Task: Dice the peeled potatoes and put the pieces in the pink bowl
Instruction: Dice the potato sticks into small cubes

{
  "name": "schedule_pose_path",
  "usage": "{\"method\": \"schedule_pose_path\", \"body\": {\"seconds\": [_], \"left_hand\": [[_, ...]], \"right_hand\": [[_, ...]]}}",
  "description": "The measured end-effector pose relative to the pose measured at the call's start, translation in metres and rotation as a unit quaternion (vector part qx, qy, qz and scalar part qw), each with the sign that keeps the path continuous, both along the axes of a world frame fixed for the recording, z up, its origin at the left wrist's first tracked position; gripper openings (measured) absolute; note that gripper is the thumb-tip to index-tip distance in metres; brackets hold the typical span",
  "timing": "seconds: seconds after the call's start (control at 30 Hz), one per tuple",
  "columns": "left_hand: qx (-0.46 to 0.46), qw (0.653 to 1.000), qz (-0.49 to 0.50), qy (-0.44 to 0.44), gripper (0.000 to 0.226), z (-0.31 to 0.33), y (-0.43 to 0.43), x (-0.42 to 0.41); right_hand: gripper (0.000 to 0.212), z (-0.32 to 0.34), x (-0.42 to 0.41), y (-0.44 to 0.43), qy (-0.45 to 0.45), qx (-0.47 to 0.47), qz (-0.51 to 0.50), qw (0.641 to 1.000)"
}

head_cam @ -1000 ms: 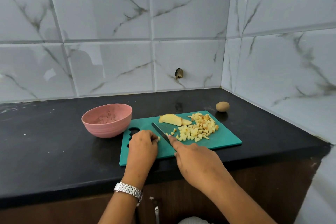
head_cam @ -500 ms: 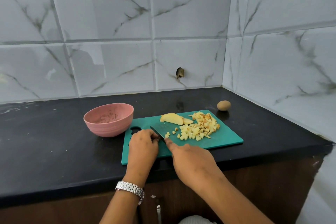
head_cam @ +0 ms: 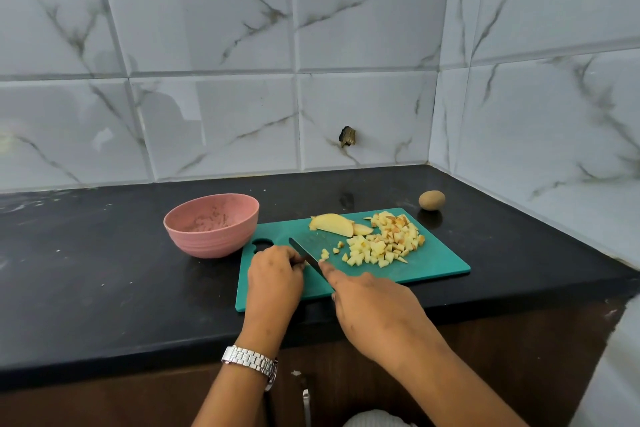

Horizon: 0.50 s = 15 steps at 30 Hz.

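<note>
Dicing is under way on the green board (head_cam: 433, 263): the right hand (head_cam: 374, 308) grips the knife (head_cam: 308, 250), the left hand (head_cam: 277, 274) pinches a small potato bit (head_cam: 306, 263) by the blade, diced pieces (head_cam: 384, 243) sit mid-board, and the pink bowl (head_cam: 211, 225) holds none, so next, I'd say, a careful cut close to those fingertips.

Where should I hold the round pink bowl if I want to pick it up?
Pinch the round pink bowl at its left rim, thumb inside, fingers on the outer wall, coming from the left. It stands upright with its mouth open, and only black counter shows on that side; the teal cutting board and the knife crowd its right.
</note>
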<state>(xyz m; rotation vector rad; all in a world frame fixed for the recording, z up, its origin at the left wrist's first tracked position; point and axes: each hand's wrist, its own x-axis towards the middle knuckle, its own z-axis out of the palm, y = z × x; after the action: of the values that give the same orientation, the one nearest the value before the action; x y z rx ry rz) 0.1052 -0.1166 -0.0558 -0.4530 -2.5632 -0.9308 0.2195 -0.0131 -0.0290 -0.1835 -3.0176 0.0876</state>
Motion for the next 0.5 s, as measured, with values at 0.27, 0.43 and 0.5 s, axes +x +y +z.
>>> {"method": "schedule_pose_path", "body": {"seconds": [0.27,0.43,0.5], "left_hand": [[0.032,0.999,0.028,0.007,0.011,-0.001,-0.002,0.003],[0.047,0.999,0.025,0.011,0.010,-0.002,-0.002,0.004],[0.045,0.999,0.005,0.003,0.009,-0.003,-0.001,0.002]], "right_hand": [[0.066,-0.002,-0.009,-0.005,-0.015,0.016,0.000,1.000],[0.063,-0.001,0.004,0.010,-0.009,0.005,-0.010,1.000],[0.063,0.003,0.005,0.014,-0.007,0.002,-0.020,1.000]]}}
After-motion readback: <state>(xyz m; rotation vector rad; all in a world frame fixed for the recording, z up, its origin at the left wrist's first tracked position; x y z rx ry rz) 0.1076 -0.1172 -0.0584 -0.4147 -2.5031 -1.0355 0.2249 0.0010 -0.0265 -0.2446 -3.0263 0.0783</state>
